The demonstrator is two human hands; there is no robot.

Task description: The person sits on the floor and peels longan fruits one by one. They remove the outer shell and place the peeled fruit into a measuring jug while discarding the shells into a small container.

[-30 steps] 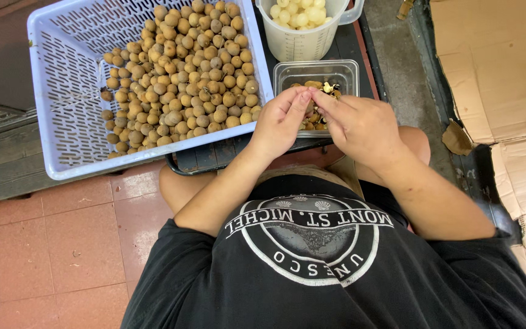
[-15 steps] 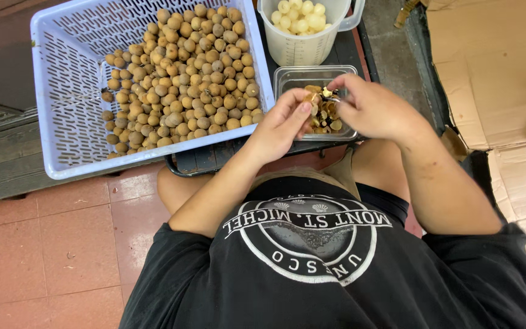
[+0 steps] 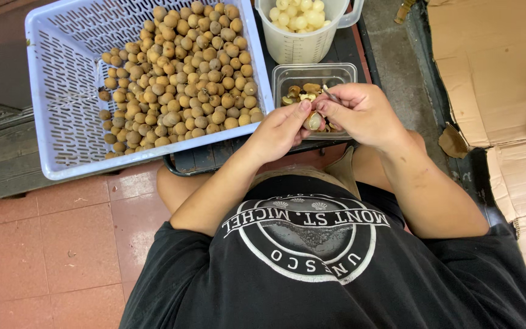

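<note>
Reddish floor tiles [image 3: 44,244] fill the lower left, and over them sits a big pale-blue slotted basket [image 3: 62,140], tilted slightly, its right half heaped with small round brown fruit [image 3: 184,79]. Its front edge rests on a dark tray [image 3: 214,157] that runs under everything here.

Moving right, the left hand [image 3: 281,129] comes up from the forearm, fingers curled in, thumb and fingertips pinching one partly opened fruit [image 3: 313,121], its pale flesh showing through the brown shell. That fruit sits right between both hands, just over the near edge of a clear plastic tub [image 3: 287,76], which holds brown shell scraps and seeds [image 3: 302,92].

Behind the tub stands a white measuring jug [image 3: 302,42] full of peeled, pale yellowish fruit [image 3: 296,13], its handle pointing right.

Now the right hand [image 3: 363,113]: closed into a loose fist, fingers wrapped round a thin metal tool [image 3: 330,94], the slim tip poking out toward the left, just above the held fruit. Fingertips of both hands are touching or very nearly so around that fruit.

Far right, flattened brown cardboard [image 3: 494,79] lies on the ground, one torn flap near the tray's edge. Below all this, a black printed T-shirt [image 3: 312,274].
</note>
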